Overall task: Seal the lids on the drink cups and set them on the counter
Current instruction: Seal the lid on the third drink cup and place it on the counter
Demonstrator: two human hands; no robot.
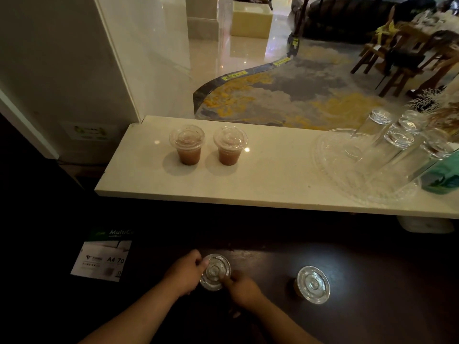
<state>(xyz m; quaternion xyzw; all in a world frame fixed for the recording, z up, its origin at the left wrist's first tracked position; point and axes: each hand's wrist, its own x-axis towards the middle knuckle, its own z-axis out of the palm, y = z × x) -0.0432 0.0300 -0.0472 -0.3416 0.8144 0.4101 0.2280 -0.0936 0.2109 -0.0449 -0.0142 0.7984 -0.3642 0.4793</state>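
Sealing is under way: a lid [215, 271] on the near dark surface [372, 281] is pinched by left hand [185, 274] and right hand [242, 291]. Next, firm rim pressure seems needed, then carriage beside two capped cups [186, 144].

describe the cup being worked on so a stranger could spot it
Below the pale counter lies a dark lower table with two lidded cups. It is the left cup; unlike the right cup, both hands grip its lid.

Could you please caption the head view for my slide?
Both hands press a lid onto a cup; two sealed cups stand on the counter.
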